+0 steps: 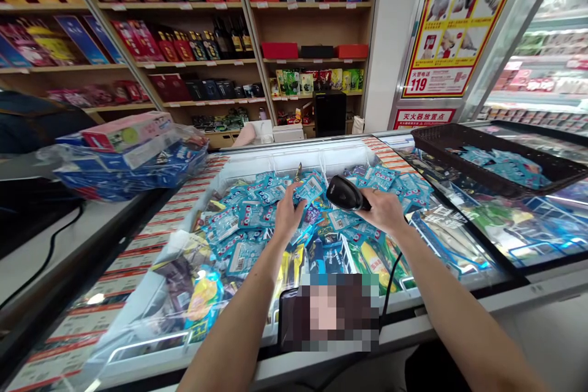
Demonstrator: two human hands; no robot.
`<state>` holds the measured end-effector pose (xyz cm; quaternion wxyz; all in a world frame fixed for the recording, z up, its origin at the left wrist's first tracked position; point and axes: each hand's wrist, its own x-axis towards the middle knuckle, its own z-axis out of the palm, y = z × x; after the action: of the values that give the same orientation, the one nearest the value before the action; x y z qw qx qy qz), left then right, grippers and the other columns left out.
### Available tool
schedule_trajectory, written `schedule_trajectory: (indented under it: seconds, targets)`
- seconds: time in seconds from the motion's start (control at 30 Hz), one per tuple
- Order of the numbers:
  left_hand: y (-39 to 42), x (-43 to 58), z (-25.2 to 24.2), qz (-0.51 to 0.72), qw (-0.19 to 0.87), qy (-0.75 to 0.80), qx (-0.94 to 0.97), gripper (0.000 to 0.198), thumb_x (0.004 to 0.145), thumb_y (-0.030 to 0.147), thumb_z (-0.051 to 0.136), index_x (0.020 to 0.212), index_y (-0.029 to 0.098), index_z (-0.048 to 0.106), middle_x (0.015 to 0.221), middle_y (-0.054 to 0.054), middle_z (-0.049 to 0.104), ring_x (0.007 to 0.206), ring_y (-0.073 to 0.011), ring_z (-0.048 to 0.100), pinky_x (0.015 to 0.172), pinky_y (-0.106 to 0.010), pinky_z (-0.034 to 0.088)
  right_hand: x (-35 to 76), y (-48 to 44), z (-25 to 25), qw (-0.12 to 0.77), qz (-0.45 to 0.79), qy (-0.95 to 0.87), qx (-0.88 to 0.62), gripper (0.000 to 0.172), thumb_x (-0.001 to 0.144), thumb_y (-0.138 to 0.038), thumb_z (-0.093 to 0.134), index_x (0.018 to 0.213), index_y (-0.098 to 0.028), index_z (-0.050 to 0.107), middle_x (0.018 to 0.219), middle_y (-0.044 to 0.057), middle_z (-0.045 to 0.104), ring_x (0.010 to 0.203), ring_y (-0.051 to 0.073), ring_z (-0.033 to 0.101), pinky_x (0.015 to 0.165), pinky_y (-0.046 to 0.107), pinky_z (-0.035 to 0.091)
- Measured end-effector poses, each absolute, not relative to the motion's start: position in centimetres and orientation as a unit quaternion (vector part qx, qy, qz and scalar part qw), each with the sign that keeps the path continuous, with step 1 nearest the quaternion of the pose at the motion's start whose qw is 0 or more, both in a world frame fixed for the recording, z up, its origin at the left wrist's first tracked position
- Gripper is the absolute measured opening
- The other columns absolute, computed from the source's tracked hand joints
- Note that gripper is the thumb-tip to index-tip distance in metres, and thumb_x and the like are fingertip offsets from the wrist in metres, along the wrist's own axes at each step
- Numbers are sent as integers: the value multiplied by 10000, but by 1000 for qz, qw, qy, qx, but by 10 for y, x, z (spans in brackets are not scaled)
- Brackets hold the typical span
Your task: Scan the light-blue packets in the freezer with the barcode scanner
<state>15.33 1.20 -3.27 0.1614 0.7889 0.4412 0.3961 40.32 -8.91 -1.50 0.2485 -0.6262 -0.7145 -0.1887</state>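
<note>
My left hand (288, 213) is closed on a light blue snack packet (309, 187), held up over a chest freezer (257, 156) filled with several similar blue packets (239, 220). My right hand (383, 211) grips a black barcode scanner (346, 193), its head pointing left toward the held packet. The scanner's black cable (390, 285) hangs down over the freezer's front rim. Both forearms reach in from the bottom of the view.
A black tray (441, 141) holding blue packets rests on the freezer glass at right. A plastic-wrapped bundle of boxes (128, 153) lies on the counter at left. Wooden shelves (184, 61) of boxed goods line the back wall. A red safety poster (459, 18) hangs at right.
</note>
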Motion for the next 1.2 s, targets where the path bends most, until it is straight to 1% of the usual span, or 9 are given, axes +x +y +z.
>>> schedule_trajectory:
  seconds: [0.07,0.13,0.3,0.5,0.6,0.77,0.97,1.1,1.2]
  targets:
    - [12,154,-32,400,160,436,790,448,826,313,460,1265,254,394,1206,-73,554,917,-200,584,683,-281,421,402,-90,-14,245,-179,-725,-619,369,819,-453,509,1075,-201,589,876,46,671,768,189,613,596,258,325]
    - [12,155,-32,400,156,434,792,441,827,309,457,1260,247,401,1168,-68,571,895,-193,585,685,-278,418,401,-91,-13,236,-172,-732,-615,373,819,-449,508,1091,-204,581,884,46,671,768,188,613,597,257,325]
    - [13,154,-32,390,140,438,798,446,823,309,455,1263,257,403,1143,-55,573,674,-129,544,657,-269,405,400,-92,-14,220,-170,-735,-618,386,820,-442,509,1127,-214,565,893,39,669,756,184,615,603,260,325]
    - [12,154,-31,376,135,448,800,449,826,331,444,1266,255,399,867,-7,602,532,-106,452,593,-250,376,399,-91,-14,220,-174,-739,-613,384,820,-439,512,1120,-207,568,897,46,670,757,190,617,597,260,330]
    - [11,154,-31,372,130,452,800,446,830,337,444,1267,256,402,807,2,589,524,-107,441,600,-254,378,400,-90,-16,217,-177,-739,-612,377,816,-438,518,1107,-205,574,896,49,670,759,192,619,589,262,333]
    - [10,155,-30,370,127,455,800,457,824,338,467,1267,246,407,832,-10,596,540,-107,454,630,-264,391,402,-89,-17,218,-175,-747,-603,372,806,-429,535,1103,-208,576,904,47,673,760,189,618,595,261,343]
    - [10,155,-29,364,131,451,805,460,833,354,453,1279,265,388,874,-9,604,506,-98,447,615,-265,400,403,-89,-16,229,-184,-744,-600,363,804,-425,540,1095,-210,574,886,40,674,737,181,612,590,258,336]
    - [14,154,-34,371,131,454,799,479,840,350,447,1299,238,363,952,-47,607,591,-130,523,641,-285,421,405,-89,-18,255,-201,-717,-617,365,819,-467,507,1052,-199,594,862,46,673,739,182,610,593,257,330]
    - [16,155,-38,395,78,461,791,480,842,325,446,1297,192,368,1053,-99,589,884,-215,576,783,-342,432,408,-88,-19,264,-211,-687,-644,396,812,-489,503,1053,-190,599,842,56,672,737,188,608,592,258,327]
